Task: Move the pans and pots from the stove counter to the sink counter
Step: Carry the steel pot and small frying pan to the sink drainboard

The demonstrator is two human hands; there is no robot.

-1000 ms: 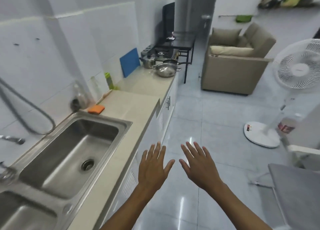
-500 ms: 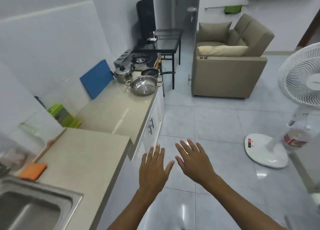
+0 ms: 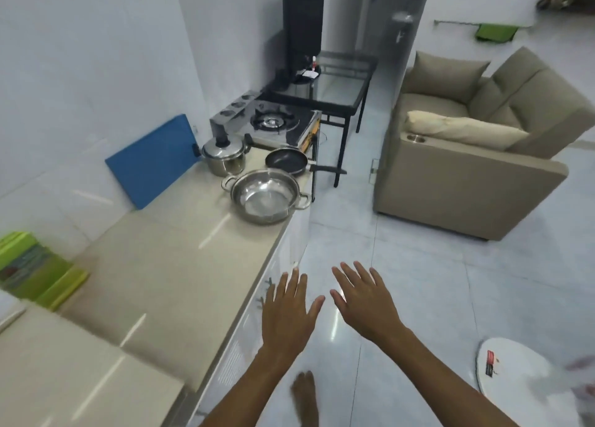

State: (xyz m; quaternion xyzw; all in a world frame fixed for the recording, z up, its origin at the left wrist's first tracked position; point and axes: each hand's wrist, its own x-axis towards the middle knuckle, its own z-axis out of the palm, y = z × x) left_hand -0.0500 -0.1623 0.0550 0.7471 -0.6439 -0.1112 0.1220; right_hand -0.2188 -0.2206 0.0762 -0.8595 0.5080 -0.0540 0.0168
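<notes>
Ahead, both hands hang empty over the floor beside the counter's point(image 3: 180, 275) front edge: the left hand point(image 3: 286, 317) and right hand point(image 3: 365, 304) are flat, palms down, fingers spread, touching nothing. At the counter's far end sit a lidded pot point(image 3: 225, 156) near the wall, a black pan point(image 3: 286, 161) by the front edge with its handle overhanging, and an open steel pot point(image 3: 265, 196) just nearer, beside the stove point(image 3: 273, 123)

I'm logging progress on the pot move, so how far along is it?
Nothing looks moved yet. The lidded pot, frying pan and steel pot all sit by the stove. Left hand and right hand are open and empty. All three remain.
</notes>
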